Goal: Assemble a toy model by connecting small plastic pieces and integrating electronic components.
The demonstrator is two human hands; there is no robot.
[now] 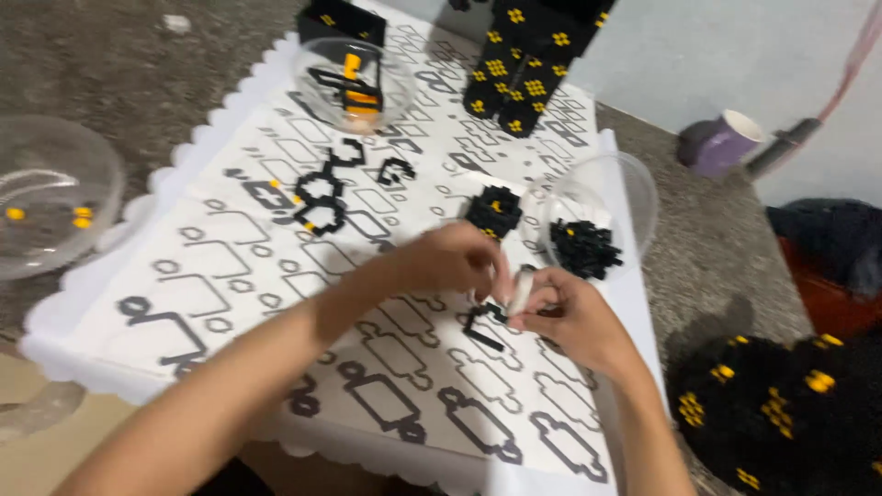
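My left hand point(450, 260) and my right hand point(565, 317) meet over a white mat printed with black outlines point(230, 276). Together their fingertips pinch a small black brick piece point(482, 326) and a white part between them. Just beyond my hands sits a small black block with a yellow dot point(494, 209). A clear bowl holding loose black bricks point(588, 243) stands close to my right hand. Farther back on the mat lie chained black pieces point(322, 197).
A clear bowl with black and orange parts point(354, 83) stands at the back. Another clear bowl with yellow bits point(50, 197) is at the left. A tall black-and-yellow brick build point(524, 64) stands behind. A purple cup point(721, 142) lies right; black-yellow builds point(781, 404) sit lower right.
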